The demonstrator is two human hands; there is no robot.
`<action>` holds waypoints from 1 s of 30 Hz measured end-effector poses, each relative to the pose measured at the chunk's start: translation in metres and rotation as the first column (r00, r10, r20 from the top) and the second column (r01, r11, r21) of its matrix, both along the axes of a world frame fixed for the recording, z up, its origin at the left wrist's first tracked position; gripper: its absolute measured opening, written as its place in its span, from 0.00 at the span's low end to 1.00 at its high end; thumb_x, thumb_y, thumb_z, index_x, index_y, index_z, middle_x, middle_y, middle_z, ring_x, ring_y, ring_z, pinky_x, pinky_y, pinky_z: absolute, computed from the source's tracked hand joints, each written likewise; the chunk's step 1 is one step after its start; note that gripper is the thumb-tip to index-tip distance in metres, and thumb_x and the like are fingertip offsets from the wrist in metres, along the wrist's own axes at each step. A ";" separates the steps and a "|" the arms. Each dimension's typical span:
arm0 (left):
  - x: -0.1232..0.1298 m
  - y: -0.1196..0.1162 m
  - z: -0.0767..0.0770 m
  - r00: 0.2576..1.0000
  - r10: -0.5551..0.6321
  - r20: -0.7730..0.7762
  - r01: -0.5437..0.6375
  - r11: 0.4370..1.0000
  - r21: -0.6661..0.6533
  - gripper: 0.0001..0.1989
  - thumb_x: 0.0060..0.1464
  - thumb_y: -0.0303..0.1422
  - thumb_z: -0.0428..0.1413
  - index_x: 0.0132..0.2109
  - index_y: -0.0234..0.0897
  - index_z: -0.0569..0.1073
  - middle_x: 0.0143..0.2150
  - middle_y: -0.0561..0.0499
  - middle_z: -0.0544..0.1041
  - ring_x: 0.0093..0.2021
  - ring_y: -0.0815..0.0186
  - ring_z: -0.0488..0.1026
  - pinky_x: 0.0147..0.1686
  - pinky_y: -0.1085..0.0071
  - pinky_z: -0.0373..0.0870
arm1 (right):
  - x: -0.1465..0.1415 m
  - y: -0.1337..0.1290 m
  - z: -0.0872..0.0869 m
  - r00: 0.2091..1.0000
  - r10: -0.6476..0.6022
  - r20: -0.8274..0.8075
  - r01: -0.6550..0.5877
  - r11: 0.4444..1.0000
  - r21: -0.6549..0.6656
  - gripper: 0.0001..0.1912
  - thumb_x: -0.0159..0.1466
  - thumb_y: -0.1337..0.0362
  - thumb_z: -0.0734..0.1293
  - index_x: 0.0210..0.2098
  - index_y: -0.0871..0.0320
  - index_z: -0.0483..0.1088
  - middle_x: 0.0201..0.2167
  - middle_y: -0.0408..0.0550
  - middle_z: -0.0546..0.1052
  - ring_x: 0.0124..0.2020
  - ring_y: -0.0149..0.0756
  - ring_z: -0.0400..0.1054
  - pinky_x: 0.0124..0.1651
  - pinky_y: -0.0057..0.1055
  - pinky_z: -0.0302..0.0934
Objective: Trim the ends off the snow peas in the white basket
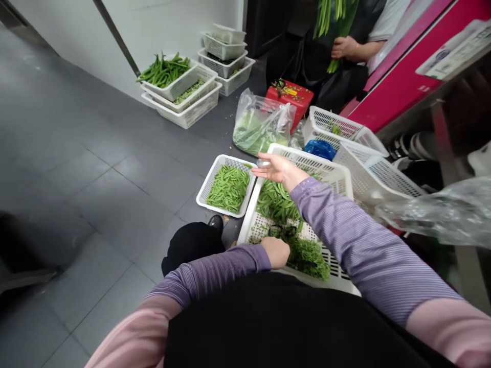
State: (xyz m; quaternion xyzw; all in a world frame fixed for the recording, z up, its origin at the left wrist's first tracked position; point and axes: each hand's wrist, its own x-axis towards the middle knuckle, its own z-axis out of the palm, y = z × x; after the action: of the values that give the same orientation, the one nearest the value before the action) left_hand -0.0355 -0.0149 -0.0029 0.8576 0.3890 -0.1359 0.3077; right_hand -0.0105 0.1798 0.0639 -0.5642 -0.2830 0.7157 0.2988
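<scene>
Two hands in view: I watch through the head camera, looking down past a black apron (268, 322) at both forearms in striped purple sleeves.
Right hand: the right hand (276, 168) is open, palm turned up and fingers spread, reaching over the rim of the large basket toward the small basket; I see nothing gripped in it.
Left hand: the left hand (275, 252) is curled closed at the near side of the large basket, just beside the trimmings; I cannot tell whether anything is inside the fist.
Large basket: this white large basket (248, 220) holds loose green pods (278, 202) at its middle, partly hidden by the right arm, and fine green trimmings (311, 259) at its near end.
Black handles: a dark tool (282, 231), too obscured for me to identify, lies between pods and trimmings.
Small basket: the white small basket (200, 197) sits on the floor just left of the large one, with a heap of picked pods (229, 188) inside.
Beyond: a clear bag of greens (261, 128) sits before a red box (293, 102).
Co-worker: another person's hand (345, 48) grips long green stalks (333, 19).
</scene>
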 end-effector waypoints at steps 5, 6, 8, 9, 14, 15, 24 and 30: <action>-0.002 -0.002 -0.001 0.999 -0.051 0.003 0.051 0.999 0.020 0.13 0.48 0.31 0.48 0.34 0.29 0.75 0.32 0.34 0.75 0.36 0.54 0.73 0.31 0.61 0.70 | 0.091 -0.050 -0.044 0.988 0.082 0.132 -0.105 0.978 0.178 0.03 0.52 0.71 0.66 0.27 0.62 0.67 0.19 0.43 0.70 0.15 0.24 0.61 0.16 0.21 0.57; -0.002 -0.003 -0.002 0.998 -0.059 -0.002 0.059 0.998 0.022 0.13 0.49 0.31 0.48 0.34 0.29 0.75 0.32 0.34 0.75 0.35 0.53 0.73 0.31 0.61 0.70 | 0.112 -0.065 -0.059 0.955 0.087 0.285 -0.137 0.977 0.162 0.04 0.51 0.70 0.67 0.22 0.61 0.66 0.15 0.41 0.67 0.12 0.22 0.56 0.13 0.21 0.53; -0.001 -0.004 -0.004 0.997 -0.076 -0.015 0.076 0.997 0.030 0.12 0.48 0.31 0.48 0.33 0.29 0.75 0.32 0.35 0.75 0.35 0.53 0.73 0.31 0.61 0.69 | 0.150 -0.095 -0.093 0.865 0.072 0.497 -0.149 0.982 0.116 0.10 0.48 0.70 0.68 0.15 0.59 0.63 0.09 0.36 0.61 0.09 0.22 0.51 0.12 0.22 0.49; -0.001 -0.005 -0.005 0.996 -0.083 -0.019 0.084 0.996 0.038 0.12 0.48 0.31 0.48 0.33 0.29 0.75 0.31 0.35 0.75 0.35 0.53 0.73 0.31 0.61 0.69 | 0.165 -0.109 -0.109 0.852 0.071 0.519 -0.141 0.985 0.097 0.11 0.47 0.71 0.68 0.14 0.59 0.62 0.07 0.35 0.59 0.09 0.23 0.51 0.13 0.23 0.50; 0.004 -0.007 -0.008 0.999 -0.052 -0.001 0.052 0.996 0.067 0.15 0.51 0.34 0.45 0.31 0.30 0.74 0.30 0.37 0.74 0.33 0.54 0.73 0.31 0.61 0.69 | 0.188 -0.138 -0.162 0.658 -0.002 0.753 -0.127 0.985 0.114 0.18 0.46 0.65 0.69 0.09 0.56 0.57 0.07 0.37 0.56 0.15 0.29 0.59 0.23 0.29 0.55; 0.005 -0.006 -0.009 1.000 -0.029 0.006 0.028 0.997 0.071 0.16 0.51 0.34 0.44 0.31 0.30 0.74 0.30 0.37 0.74 0.33 0.54 0.73 0.31 0.61 0.69 | 0.186 -0.137 -0.167 0.656 -0.012 0.755 -0.131 0.983 0.130 0.18 0.45 0.65 0.69 0.08 0.55 0.56 0.07 0.37 0.55 0.16 0.30 0.59 0.24 0.29 0.54; 0.016 0.024 -0.018 0.805 0.565 0.180 -0.424 0.761 -0.491 0.12 0.55 0.32 0.40 0.38 0.32 0.66 0.24 0.51 0.70 0.19 0.72 0.68 0.22 0.73 0.67 | 0.176 -0.178 -0.124 0.760 0.100 0.642 -0.291 0.936 0.197 0.10 0.43 0.61 0.69 0.19 0.58 0.64 0.12 0.34 0.61 0.15 0.25 0.53 0.20 0.24 0.48; 0.021 0.028 -0.009 0.687 0.688 0.235 -0.228 0.511 -0.829 0.11 0.56 0.34 0.43 0.34 0.31 0.64 0.19 0.57 0.64 0.13 0.78 0.61 0.13 0.81 0.60 | 0.170 -0.210 -0.083 0.751 0.056 0.658 -0.424 0.805 0.415 0.08 0.50 0.60 0.65 0.26 0.57 0.65 0.21 0.39 0.64 0.22 0.28 0.56 0.26 0.26 0.52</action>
State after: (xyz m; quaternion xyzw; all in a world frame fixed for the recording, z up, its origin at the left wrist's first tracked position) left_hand -0.0140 0.0128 -0.0123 0.5094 0.4164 0.0562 0.7510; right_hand 0.1595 -0.0303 -0.0191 -0.6147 -0.6275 0.4148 0.2371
